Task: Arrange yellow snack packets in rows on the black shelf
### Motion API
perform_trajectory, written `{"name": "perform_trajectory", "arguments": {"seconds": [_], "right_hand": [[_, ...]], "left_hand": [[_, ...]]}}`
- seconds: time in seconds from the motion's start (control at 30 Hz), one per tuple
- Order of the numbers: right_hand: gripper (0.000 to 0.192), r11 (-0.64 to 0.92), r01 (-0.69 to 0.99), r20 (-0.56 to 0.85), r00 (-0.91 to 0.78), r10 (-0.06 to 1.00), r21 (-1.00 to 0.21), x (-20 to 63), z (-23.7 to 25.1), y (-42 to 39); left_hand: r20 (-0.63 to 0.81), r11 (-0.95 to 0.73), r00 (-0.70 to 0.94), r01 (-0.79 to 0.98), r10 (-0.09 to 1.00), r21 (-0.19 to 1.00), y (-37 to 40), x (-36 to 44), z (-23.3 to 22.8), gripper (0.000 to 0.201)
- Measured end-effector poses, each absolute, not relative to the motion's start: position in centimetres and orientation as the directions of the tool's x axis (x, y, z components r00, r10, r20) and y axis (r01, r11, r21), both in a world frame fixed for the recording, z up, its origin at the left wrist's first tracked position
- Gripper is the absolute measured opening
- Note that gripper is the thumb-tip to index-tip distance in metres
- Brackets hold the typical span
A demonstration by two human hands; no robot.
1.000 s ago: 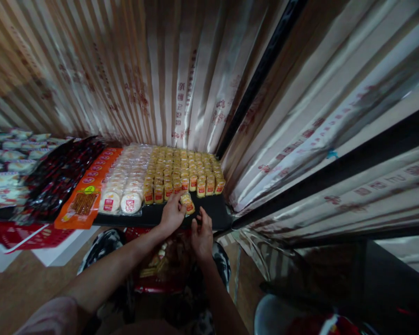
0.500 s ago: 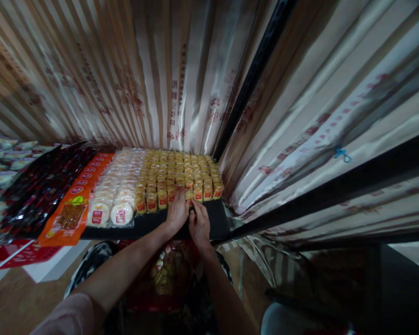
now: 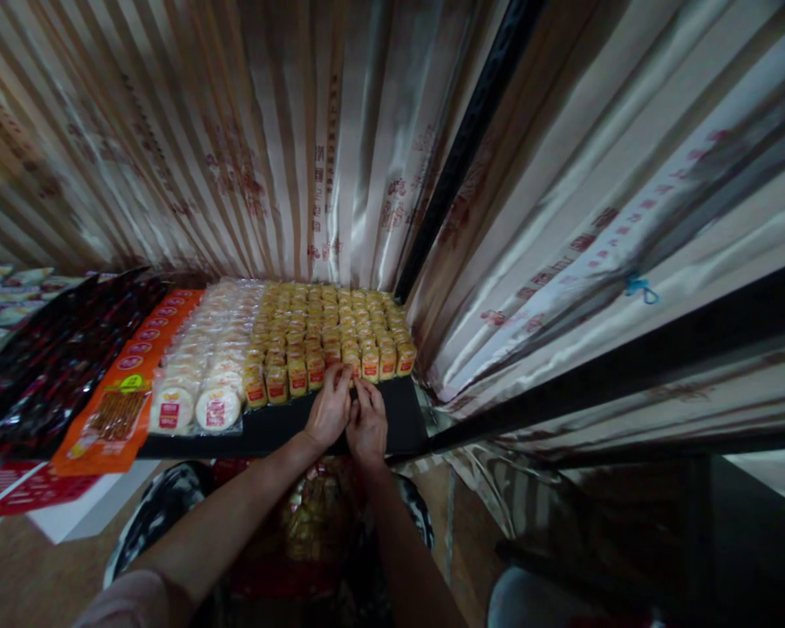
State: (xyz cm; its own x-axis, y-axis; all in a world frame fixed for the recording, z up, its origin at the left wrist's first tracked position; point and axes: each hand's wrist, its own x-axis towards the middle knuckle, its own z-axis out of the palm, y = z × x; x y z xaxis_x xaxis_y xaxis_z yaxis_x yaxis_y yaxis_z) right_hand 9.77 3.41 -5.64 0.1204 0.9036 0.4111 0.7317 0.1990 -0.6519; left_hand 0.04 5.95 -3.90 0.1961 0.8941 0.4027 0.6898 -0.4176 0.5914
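Hands: left hand (image 3: pixel 331 408) and right hand (image 3: pixel 367 423) are right next to each other at the front row, fingers curled in and nearly closed, tips up against a yellow snack pack (image 3: pixel 351 356). Can't tell if either one's actually gripping it. A second ago the left had a pack tilted out in front of the row and the right was off to the side.
Curtain: striped curtain (image 3: pixel 359 157) behind everything, black post (image 3: pixel 461 148) cutting across it near the corner.
Shelf: black shelf (image 3: pixel 262 432), bare along the front edge.
Yellow block: rows of yellow packs (image 3: pixel 301 323) at the right end.
Dark stuff: shiny dark packets (image 3: pixel 71 340) heaped over to the left.
White rounds: white cracker packs (image 3: pixel 219 410) right beside the yellow ones.
Orange bag: orange bag (image 3: pixel 114 419) between the dark and white stuff, poking over the edge.
Single pack: now upright in the front row, fingers blocking its lower part.
Blue bit: small blue tie (image 3: pixel 641 290) on the curtain.
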Motion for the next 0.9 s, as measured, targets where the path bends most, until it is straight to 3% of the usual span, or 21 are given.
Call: {"name": "perform_trajectory", "arguments": {"seconds": [0.23, 0.43, 0.9], "right_hand": [[0.052, 0.216, 0.797, 0.419, 0.051, 0.907, -0.565, 9.7, -5.5, 3.5], [0.041, 0.159, 0.836, 0.416, 0.089, 0.905, -0.526, 9.6, -5.7, 3.6], [0.048, 0.256, 0.821, 0.48, 0.025, 0.877, -0.511, 9.7, -6.2, 3.7]], "left_hand": [[0.354, -0.431, 0.259, 0.664, 0.899, 0.611, 5.7, -0.6, -5.4, 0.047], [0.323, -0.424, 0.278, 0.661, 0.905, 0.619, 5.8, -0.6, -5.7, 0.044], [0.329, -0.435, 0.286, 0.622, 0.9, 0.651, 5.8, -0.6, -5.6, 0.051]]}}
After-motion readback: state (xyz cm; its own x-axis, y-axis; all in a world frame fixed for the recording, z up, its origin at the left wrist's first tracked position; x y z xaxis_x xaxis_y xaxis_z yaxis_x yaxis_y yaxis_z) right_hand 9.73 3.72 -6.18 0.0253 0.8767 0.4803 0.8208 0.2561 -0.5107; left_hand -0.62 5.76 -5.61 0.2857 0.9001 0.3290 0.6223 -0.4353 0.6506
